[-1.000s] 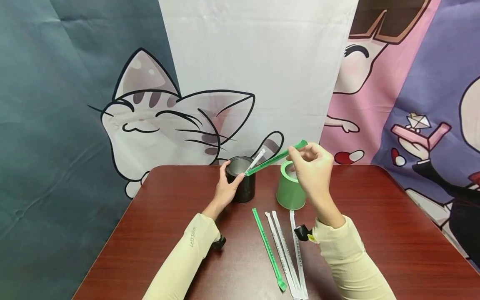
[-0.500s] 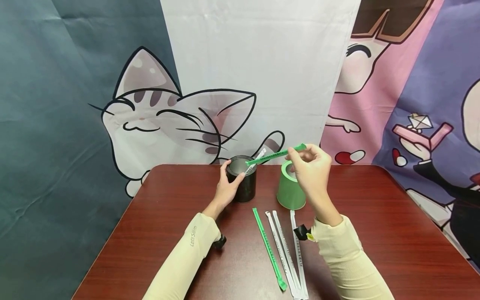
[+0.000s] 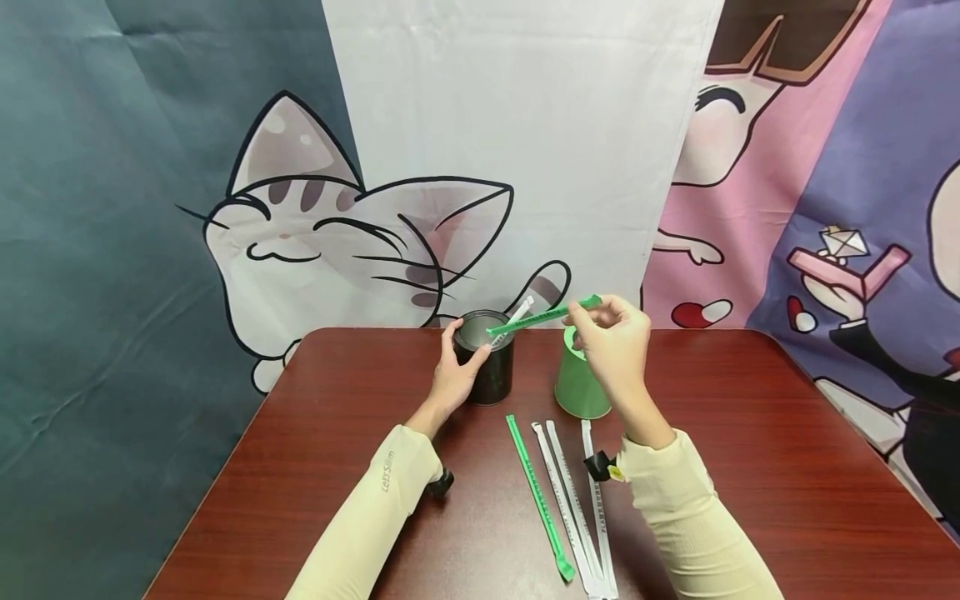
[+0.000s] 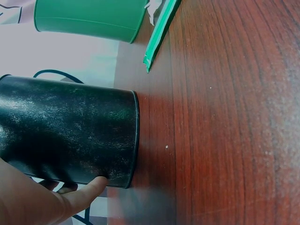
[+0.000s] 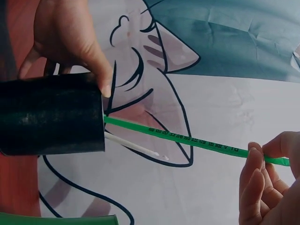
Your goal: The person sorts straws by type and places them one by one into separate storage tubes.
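My left hand [image 3: 453, 379] grips the black can [image 3: 492, 377] around its side, thumb near the rim; the left wrist view shows fingers against the dark wall [image 4: 70, 131]. A white paper-wrapped straw [image 3: 522, 308] leans out of that can. Between thumb and fingers, my right hand [image 3: 618, 343] pinches a green-wrapped straw [image 3: 532, 318] by its far right end. Its other end overlaps the can's mouth in the head view. From the right wrist, the green straw [image 5: 187, 138] slopes across with its tip right at the rim, beside the white straw [image 5: 133, 146].
A green can [image 3: 582, 385] stands to the right of the black one, under the right hand. Closer in on the brown table [image 3: 300, 467] lie another green straw [image 3: 538, 496] and several white straws [image 3: 561, 496]. A printed cloth [image 3: 525, 108] hangs behind the table.
The green straw's free end rose from the can's near rim, then dipped slightly over its mouth. My right hand shifted left and a little down. The left hand kept its grip.
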### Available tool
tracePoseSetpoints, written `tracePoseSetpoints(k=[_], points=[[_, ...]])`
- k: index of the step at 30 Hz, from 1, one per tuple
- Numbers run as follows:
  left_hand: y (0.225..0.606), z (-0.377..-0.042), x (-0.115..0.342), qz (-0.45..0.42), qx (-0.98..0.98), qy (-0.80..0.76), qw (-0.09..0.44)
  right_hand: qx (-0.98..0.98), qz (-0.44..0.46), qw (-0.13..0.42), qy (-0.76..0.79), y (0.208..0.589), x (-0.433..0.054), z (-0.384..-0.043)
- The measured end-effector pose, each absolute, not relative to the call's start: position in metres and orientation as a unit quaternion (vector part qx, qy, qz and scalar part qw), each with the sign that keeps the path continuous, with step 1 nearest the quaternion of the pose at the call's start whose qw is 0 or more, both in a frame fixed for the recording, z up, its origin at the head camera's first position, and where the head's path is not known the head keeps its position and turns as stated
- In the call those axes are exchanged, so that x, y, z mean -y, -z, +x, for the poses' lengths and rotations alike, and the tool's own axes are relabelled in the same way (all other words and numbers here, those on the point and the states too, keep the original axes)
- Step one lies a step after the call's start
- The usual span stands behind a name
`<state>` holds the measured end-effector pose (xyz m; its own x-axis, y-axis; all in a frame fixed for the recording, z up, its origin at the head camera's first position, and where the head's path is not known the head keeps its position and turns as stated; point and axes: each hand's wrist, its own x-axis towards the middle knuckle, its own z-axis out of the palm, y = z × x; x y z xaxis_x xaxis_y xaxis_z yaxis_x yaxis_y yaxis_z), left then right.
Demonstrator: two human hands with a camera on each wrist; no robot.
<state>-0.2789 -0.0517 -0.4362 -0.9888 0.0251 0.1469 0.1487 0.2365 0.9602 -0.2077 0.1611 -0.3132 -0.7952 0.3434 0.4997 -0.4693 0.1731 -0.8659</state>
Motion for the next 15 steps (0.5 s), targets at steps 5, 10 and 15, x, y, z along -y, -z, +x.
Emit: tracePoseSetpoints(k=[5,10,15], points=[[0.4372,-0.2797,0.0518,-0.056,0.788,0.612,0.050,0.710,0.049,0.315,-0.627,0.3164,-0.1604,-0.2094],[0.4374,-0.2800,0.0520,-0.056,0.788,0.611,0.048,0.716,0.039,0.305,-0.627,0.3198,-0.1594,-0.2104],[0.4371,-0.2798,0.0514,-0.055,0.787,0.612,0.049,0.724,0.029,0.292,-0.624,0.3221,-0.1596,-0.2129]])
